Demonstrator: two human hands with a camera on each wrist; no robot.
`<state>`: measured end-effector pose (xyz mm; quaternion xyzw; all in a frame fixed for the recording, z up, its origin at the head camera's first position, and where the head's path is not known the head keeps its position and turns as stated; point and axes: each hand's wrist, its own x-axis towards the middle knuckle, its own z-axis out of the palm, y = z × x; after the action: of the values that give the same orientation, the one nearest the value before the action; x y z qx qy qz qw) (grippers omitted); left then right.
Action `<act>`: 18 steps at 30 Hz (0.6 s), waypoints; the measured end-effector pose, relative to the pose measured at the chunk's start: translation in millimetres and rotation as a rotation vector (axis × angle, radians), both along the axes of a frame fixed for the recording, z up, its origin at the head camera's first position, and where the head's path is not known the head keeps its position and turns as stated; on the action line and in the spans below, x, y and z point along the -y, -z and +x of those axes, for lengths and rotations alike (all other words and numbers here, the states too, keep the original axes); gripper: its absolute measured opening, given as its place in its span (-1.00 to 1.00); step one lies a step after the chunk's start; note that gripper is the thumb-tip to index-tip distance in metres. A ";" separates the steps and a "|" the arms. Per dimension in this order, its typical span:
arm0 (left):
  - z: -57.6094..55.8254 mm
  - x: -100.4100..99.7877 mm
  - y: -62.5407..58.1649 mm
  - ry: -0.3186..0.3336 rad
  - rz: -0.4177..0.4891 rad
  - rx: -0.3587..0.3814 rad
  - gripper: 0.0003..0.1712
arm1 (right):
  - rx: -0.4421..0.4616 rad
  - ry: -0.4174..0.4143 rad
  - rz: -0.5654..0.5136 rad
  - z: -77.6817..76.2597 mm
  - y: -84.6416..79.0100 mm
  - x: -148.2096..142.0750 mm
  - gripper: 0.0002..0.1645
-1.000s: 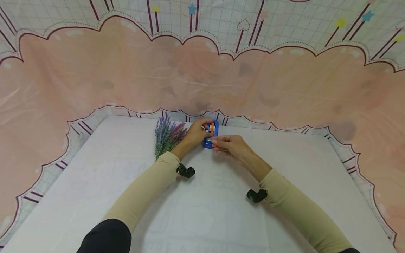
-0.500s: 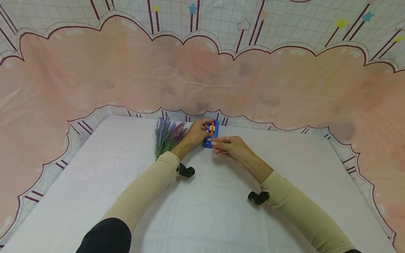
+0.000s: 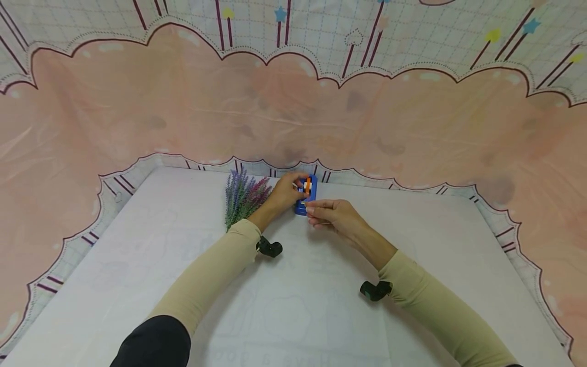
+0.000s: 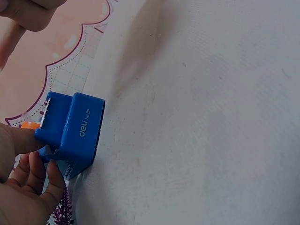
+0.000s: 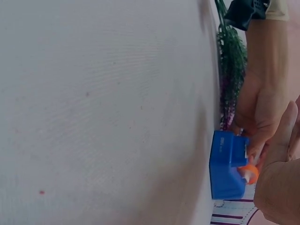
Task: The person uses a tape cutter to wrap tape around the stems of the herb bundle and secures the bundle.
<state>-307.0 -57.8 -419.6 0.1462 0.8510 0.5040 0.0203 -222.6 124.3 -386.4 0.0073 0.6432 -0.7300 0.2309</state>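
Note:
A blue tape dispenser stands at the far edge of the white table; its cutter and printed front show in the left wrist view. My left hand grips it from the left, fingers around the side and by the orange tape reel. At its front end, my right hand pinches thumb against forefinger, apparently on the tape's end; the clear tape itself is too fine to make out. The right wrist view shows the dispenser beside both hands.
Purple and pink artificial lavender lies left of the dispenser, partly behind my left forearm. A patterned peach curtain hangs beyond the table. Dark wrist cameras jut from both sleeves.
My right hand has drawn back very slightly toward me, still pinched. The left hand and the dispenser have stayed in place.

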 end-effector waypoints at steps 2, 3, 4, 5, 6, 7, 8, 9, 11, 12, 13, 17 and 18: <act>-0.3 0.3 0.2 0.002 -0.001 0.002 -0.33 | -0.002 -0.005 0.004 1.2 0.1 -0.4 -0.51; -0.4 0.5 0.2 0.003 0.001 0.006 -0.32 | -0.003 -0.007 0.005 1.8 0.2 -0.6 -0.51; -0.6 0.7 0.3 0.002 -0.001 0.009 -0.32 | -0.003 -0.007 0.003 2.2 0.3 -0.7 -0.51; -0.9 0.7 0.5 0.001 -0.002 0.013 -0.32 | -0.004 -0.008 0.001 2.6 0.5 -0.7 -0.51; -1.1 0.8 0.7 0.000 -0.002 0.016 -0.32 | -0.004 -0.009 0.000 3.0 0.7 -0.7 -0.50; -1.2 0.8 0.9 0.000 -0.001 0.019 -0.32 | -0.002 -0.011 -0.002 3.3 0.9 -0.7 -0.50; -1.3 0.7 0.9 0.000 -0.001 0.021 -0.33 | 0.000 -0.011 -0.003 3.7 1.1 -0.7 -0.49; -1.2 0.6 1.0 0.000 -0.002 0.021 -0.33 | 0.003 -0.011 -0.006 4.0 1.4 -0.6 -0.49; -0.9 0.3 1.1 0.001 -0.002 0.018 -0.33 | 0.006 -0.013 -0.005 4.8 2.1 -0.4 -0.48; -0.7 0.0 1.1 0.002 -0.005 0.014 -0.33 | 0.007 -0.013 0.000 5.3 2.6 -0.4 -0.49; -0.7 -0.1 1.1 0.002 -0.007 0.013 -0.33 | 0.006 -0.012 0.004 5.8 3.2 -0.4 -0.49; -0.6 -0.2 0.9 -0.002 -0.014 0.016 -0.33 | -0.005 -0.022 0.033 7.8 6.1 -0.3 -0.51; -0.7 -0.1 0.6 -0.001 -0.013 0.018 -0.34 | -0.006 -0.024 0.038 8.3 7.1 -0.3 -0.51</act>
<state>-307.7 -57.7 -420.2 0.1409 0.8542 0.4997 0.0285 -214.2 124.6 -393.5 0.0017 0.6575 -0.7150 0.2377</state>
